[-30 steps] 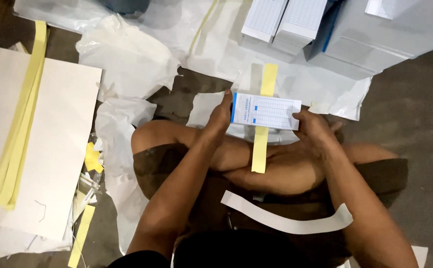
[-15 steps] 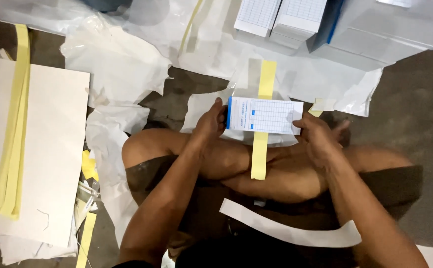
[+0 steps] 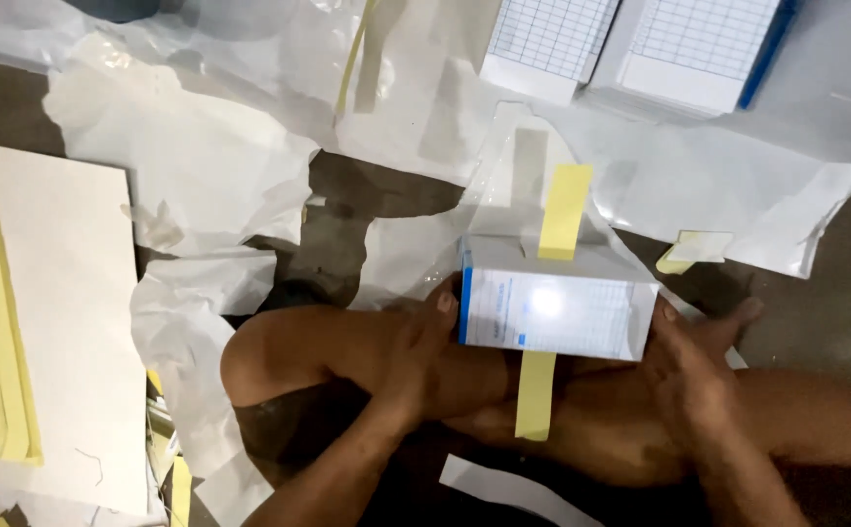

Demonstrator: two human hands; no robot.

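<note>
Hands grip a white box [image 3: 557, 310] at centre, over crossed legs: left hand [image 3: 415, 351] at 9 o'clock, right hand [image 3: 684, 366] at 3. Yellow strip [image 3: 535, 392] runs underneath, middle hidden. Print too glared to read; stacked boxes [image 3: 630, 49] at 12 cut off.

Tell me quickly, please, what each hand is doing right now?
Left hand: closed on the left end of the white pad stack.
Right hand: closed on the stack's right end.
</note>
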